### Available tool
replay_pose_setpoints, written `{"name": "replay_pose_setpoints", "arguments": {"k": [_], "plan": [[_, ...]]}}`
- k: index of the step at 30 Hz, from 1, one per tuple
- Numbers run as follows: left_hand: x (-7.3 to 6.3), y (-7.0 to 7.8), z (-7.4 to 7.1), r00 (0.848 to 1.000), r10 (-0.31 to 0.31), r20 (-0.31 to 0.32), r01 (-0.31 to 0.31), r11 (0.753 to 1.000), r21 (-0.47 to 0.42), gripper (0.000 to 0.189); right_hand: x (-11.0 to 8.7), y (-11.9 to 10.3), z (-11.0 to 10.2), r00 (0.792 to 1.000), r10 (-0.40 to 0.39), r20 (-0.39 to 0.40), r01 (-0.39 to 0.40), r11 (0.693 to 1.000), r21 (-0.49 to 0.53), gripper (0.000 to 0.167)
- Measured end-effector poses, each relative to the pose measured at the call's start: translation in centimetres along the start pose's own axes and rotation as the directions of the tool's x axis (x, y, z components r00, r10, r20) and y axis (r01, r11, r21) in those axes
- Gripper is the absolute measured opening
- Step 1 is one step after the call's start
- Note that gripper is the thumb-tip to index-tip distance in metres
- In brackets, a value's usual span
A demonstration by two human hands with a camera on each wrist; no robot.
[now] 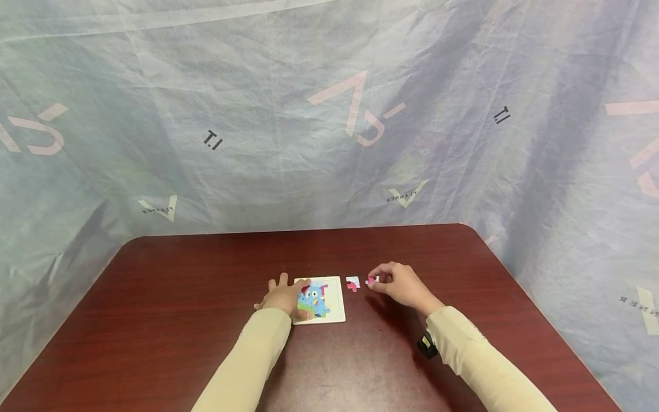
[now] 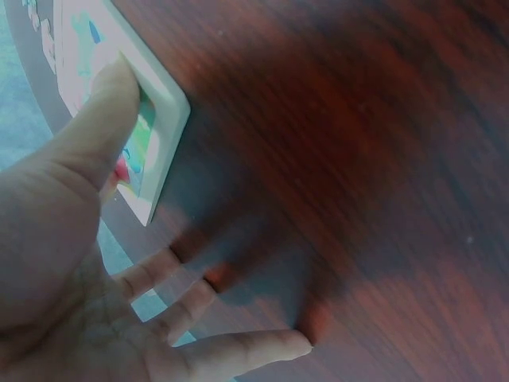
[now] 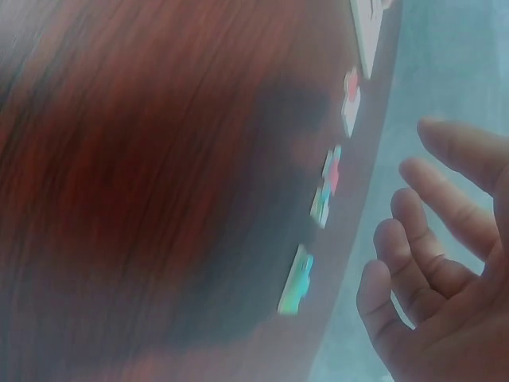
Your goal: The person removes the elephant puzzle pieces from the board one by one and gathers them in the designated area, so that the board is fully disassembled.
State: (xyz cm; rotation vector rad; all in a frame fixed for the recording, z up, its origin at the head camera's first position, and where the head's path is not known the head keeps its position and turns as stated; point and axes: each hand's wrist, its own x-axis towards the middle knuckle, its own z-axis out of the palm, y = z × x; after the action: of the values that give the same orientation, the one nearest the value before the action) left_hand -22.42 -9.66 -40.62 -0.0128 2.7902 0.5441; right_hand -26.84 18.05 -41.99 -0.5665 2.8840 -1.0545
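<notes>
A white-framed jigsaw board with a blue cartoon animal lies on the table. My left hand is at its left side, thumb over the picture. In the left wrist view its other fingers spread onto the table. Right of the board lies a pink-and-white jigsaw piece. In the head view my right hand has thumb and forefinger around a second pink piece. The right wrist view shows those fingers apart and loosely bent, gripping nothing, with a green-and-blue piece lying farther along.
The dark red wooden table has rounded far corners. Behind and beside it hangs a grey printed cloth. A small black device sits by the right sleeve.
</notes>
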Motion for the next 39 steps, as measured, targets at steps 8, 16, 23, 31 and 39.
{"name": "replay_pose_setpoints", "arguments": {"k": [8,16,23,31,39], "plan": [[-0.7,0.2,-0.6,1.000,0.008,-0.001,-0.008,1.000,0.010,0.079,0.4,-1.4,1.5,1.000,0.007,-0.030,-0.007,1.000,0.014,0.015],[-0.7,0.3,-0.6,1.000,0.008,0.002,-0.008,1.000,0.002,0.079,0.9,-2.7,2.8,0.998,0.048,-0.041,-0.047,0.998,0.031,0.018],[-0.5,0.1,-0.4,1.000,0.004,-0.005,-0.004,1.000,-0.008,0.081,1.1,-3.4,3.9,0.998,0.056,-0.019,-0.055,0.997,0.049,0.017],[0.7,-0.3,0.5,1.000,-0.013,-0.010,0.013,1.000,-0.003,0.080,1.5,-4.2,5.0,0.999,0.038,-0.001,-0.038,0.998,0.042,0.015],[0.4,-0.1,0.2,1.000,-0.017,0.005,0.017,1.000,-0.013,0.079,2.2,-5.3,5.3,0.999,0.022,0.035,-0.023,0.999,0.023,0.019]]}}
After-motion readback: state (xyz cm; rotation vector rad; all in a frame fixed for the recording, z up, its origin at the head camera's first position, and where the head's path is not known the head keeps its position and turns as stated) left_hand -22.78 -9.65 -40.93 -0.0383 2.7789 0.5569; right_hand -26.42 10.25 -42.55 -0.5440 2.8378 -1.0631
